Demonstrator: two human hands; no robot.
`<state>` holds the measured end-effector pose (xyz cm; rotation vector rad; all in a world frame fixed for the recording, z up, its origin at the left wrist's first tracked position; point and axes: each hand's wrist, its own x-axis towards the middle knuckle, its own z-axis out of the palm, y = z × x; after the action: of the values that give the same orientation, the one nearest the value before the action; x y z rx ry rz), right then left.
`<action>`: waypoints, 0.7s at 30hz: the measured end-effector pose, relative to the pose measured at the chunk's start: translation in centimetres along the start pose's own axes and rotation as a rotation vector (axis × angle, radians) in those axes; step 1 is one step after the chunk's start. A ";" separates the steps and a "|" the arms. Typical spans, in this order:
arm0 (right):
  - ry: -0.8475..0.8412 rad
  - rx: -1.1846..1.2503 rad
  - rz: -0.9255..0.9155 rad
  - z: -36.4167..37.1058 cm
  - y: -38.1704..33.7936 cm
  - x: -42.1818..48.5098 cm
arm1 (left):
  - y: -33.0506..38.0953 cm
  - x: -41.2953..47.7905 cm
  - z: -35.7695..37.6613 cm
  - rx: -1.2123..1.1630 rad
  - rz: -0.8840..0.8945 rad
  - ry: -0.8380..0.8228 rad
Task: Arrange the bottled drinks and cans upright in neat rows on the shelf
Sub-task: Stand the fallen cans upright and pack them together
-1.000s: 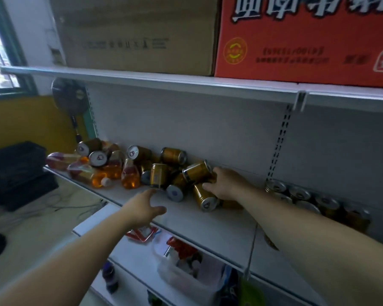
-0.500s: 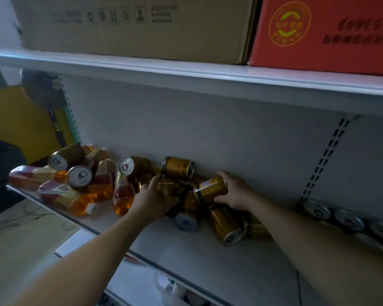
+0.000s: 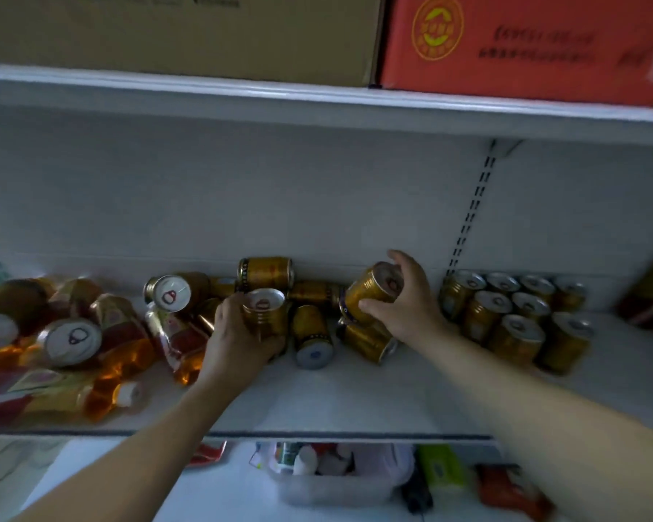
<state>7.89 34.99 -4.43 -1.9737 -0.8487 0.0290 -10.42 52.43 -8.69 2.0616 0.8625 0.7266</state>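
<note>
On the white shelf (image 3: 355, 401) a heap of gold cans (image 3: 265, 272) lies toppled at the middle. My left hand (image 3: 238, 340) grips one gold can (image 3: 266, 314), nearly upright with its silver top showing. My right hand (image 3: 408, 307) holds another gold can (image 3: 370, 292) tilted above the heap, fingers curled over its top. To the right, several gold cans stand upright in rows (image 3: 513, 318). Amber bottled drinks (image 3: 121, 367) with red labels lie on their sides at the left, mixed with more cans (image 3: 72, 339).
The upper shelf (image 3: 317, 96) carries a brown carton (image 3: 204, 35) and a red carton (image 3: 524, 43). A slotted upright (image 3: 472, 212) divides the back panel. Below, a clear tub (image 3: 336, 480) of small items and packets sits on the lower shelf. A dark pack (image 3: 649, 299) stands far right.
My left hand reached into the heap and took hold of a can. My right hand lifted its can up and to the right. The view moved closer and rightward.
</note>
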 end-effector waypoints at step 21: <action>0.410 -0.297 0.219 -25.5 8.6 -17.8 | 20.3 -13.5 20.9 -0.309 0.344 -0.588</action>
<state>8.04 2.73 -2.74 -2.2346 -0.3832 -0.3810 3.11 23.43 -6.11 1.9909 0.0602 0.3555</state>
